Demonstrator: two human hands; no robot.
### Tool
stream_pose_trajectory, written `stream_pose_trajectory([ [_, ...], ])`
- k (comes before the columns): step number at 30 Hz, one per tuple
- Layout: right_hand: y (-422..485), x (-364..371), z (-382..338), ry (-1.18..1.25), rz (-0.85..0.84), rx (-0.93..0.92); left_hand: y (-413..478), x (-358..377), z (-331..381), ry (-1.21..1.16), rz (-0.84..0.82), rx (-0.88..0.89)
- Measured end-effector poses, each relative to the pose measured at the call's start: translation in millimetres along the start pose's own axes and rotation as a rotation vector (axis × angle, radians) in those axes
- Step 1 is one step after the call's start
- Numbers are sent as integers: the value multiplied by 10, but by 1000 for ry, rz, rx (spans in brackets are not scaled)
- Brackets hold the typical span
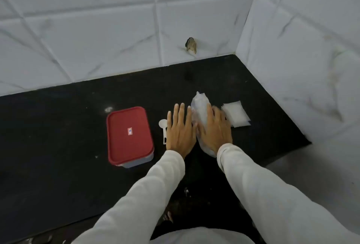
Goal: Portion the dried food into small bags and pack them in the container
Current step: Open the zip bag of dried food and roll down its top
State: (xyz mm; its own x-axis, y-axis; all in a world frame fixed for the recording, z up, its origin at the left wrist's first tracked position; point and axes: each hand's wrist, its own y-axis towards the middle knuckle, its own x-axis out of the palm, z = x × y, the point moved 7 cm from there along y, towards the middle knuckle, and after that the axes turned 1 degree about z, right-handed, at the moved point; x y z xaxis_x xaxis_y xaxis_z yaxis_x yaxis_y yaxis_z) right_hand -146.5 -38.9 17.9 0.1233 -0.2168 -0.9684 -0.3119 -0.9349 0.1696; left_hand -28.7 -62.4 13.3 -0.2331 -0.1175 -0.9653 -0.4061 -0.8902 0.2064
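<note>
A clear plastic bag of white dried food (200, 107) lies on the black counter. My right hand (215, 129) rests flat on top of it with fingers straight. Just left of the bag, my left hand (180, 128) lies flat on the counter, fingers straight, its edge against the bag's side. A white plastic scoop (163, 125) lies left of my left hand. Further left stands a rectangular container with a red lid (128, 134), closed. A stack of small clear bags (236, 114) lies to the right of the food bag.
The black counter (58, 136) ends at white marble-look tiled walls behind and on the right. A chipped hole (191, 46) marks the back wall. The counter's front edge runs diagonally below my sleeves.
</note>
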Motion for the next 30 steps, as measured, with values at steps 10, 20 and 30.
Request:
stream_pose_trajectory([
  [10, 267, 416, 373, 307, -446, 535, 117, 262, 27, -496, -240, -149],
  [20, 362, 511, 327, 517, -749, 162, -43, 334, 142, -684, -143, -304],
  [30, 285, 225, 334, 845, -691, 162, 404, -28, 153, -746, -30, -434],
])
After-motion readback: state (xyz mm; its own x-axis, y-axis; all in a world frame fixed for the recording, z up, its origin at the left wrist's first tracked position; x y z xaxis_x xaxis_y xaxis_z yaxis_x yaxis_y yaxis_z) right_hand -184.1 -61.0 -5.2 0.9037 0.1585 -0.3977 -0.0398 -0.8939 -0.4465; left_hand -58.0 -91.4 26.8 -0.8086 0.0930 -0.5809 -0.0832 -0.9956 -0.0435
